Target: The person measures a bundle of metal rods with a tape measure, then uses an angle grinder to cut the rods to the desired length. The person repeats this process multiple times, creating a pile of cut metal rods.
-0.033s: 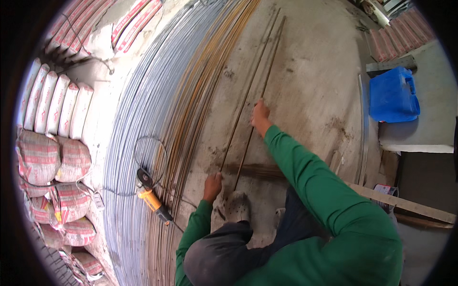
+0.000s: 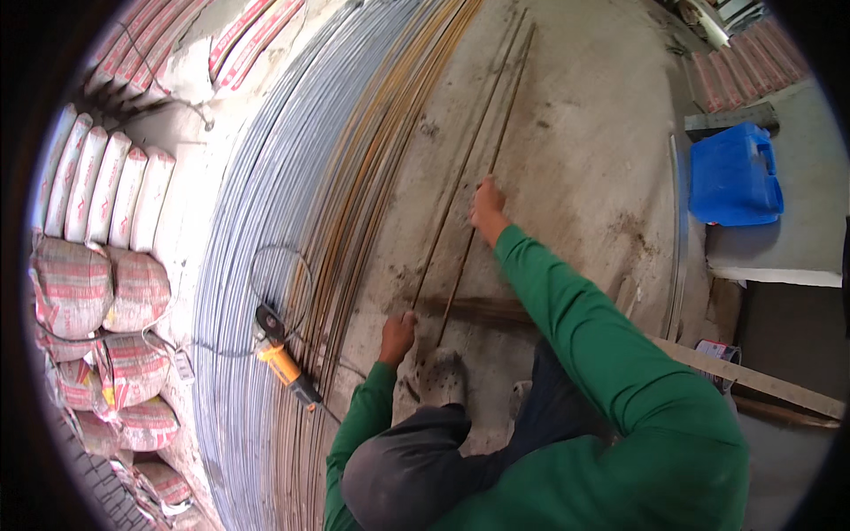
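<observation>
Concrete floor [image 2: 593, 133], dusty, dark-stained, spread out in front of me. Big spread of long metal bars [image 2: 274, 203] ran along it on the person's left, mostly grey, rusty brown on the inner edge. Left wall side: bulging red-striped sacks [image 2: 71, 288], with slim white-and-red sacks [image 2: 106, 186] lined up beyond them. Person bent over the floor, green sleeves [image 2: 589, 319], dark trousers. Blue plastic container [image 2: 733, 177] stood off to the right; wooden plank [image 2: 753, 376] nearer, same side. Two thin rods lay nearly side by side on the floor, between the bars and the container: left rod [image 2: 461, 174], right rod [image 2: 513, 98], far ends near each other. Yellow-and-black angle grinder [image 2: 283, 365] lay on the bars, cable looped beside it. Hands were well apart: right hand [image 2: 489, 208], farther forward, gripped the right rod partway along; left hand [image 2: 398, 336] pinched the left rod's near end. Grey shoe [image 2: 443, 379] sat just beside the left hand.
</observation>
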The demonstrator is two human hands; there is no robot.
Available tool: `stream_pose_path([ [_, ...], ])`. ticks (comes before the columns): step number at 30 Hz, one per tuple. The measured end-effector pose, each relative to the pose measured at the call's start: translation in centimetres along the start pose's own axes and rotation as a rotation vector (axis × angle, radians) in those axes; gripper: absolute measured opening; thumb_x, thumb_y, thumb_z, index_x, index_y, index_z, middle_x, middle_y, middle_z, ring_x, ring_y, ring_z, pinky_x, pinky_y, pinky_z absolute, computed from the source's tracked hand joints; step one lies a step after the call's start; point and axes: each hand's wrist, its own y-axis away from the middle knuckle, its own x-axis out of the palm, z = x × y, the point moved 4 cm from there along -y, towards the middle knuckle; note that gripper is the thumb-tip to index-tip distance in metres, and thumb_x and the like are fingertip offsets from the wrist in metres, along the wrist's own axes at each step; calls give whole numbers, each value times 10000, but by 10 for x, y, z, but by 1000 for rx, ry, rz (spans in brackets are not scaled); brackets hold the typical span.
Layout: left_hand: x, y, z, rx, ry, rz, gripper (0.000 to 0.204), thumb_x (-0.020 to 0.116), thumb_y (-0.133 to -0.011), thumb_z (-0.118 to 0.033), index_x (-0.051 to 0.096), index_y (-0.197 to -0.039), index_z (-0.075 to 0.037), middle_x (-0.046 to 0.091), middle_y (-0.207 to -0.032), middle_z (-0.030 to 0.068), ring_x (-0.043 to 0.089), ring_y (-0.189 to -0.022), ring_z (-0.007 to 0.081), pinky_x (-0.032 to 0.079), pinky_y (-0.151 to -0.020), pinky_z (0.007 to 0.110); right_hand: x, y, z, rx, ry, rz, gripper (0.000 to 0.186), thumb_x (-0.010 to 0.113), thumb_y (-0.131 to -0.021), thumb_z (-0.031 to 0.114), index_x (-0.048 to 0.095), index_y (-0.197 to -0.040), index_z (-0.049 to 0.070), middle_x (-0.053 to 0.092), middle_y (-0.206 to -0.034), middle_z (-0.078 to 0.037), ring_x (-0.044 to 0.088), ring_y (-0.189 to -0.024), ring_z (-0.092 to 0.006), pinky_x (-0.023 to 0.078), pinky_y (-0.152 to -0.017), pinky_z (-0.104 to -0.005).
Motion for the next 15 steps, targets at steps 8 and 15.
stream_pose_path([
  [8, -28, 25, -17, -32, -47, -114, 448, 527, -899, -368, 571, -1093, 33, 650, -1026, 248, 610, -999, 407, 472, -854, 436, -1, -33, 27, -86, -24, -21, 391, 443, -986, 433, 429, -754, 118, 354, -608, -13, 274, -502, -151, 249, -458, -337],
  [15, 0, 64, 75, -405, 220, 142, 408, 487, -933, -348, 637, -969, 30, 640, -769, 166, 616, -758, 312, 472, -725, 420, 11, -42, 43, -141, -25, 81, 383, 415, -1005, 395, 495, -850, 54, 333, -613, -23, 248, -465, -144, 231, -442, -378],
])
